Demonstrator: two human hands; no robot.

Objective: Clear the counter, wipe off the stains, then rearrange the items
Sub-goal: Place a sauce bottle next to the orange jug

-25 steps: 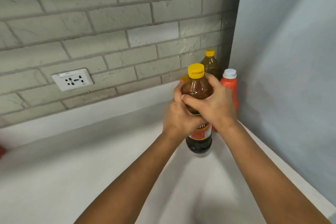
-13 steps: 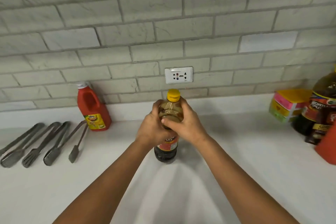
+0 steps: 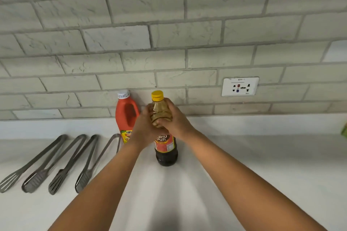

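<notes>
The dark sauce bottle (image 3: 166,148) stands upright mid-desk, left hand (image 3: 143,129) and right hand (image 3: 176,122) both grasping its neck with curled fingers (image 3: 165,123). A red ketchup bottle (image 3: 126,116) stands just beside it, leftward, against the brick wall (image 3: 169,33). Four tongs (image 3: 56,163) lie farther left. Bare white desk (image 3: 272,165) spreads rightward and toward the near edge.

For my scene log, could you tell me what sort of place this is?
Most likely a home kitchen: a white counter under a brick-tile wall with a socket, tongs laid out, and a ketchup bottle beside the dark sauce bottle held in both hands.
</notes>
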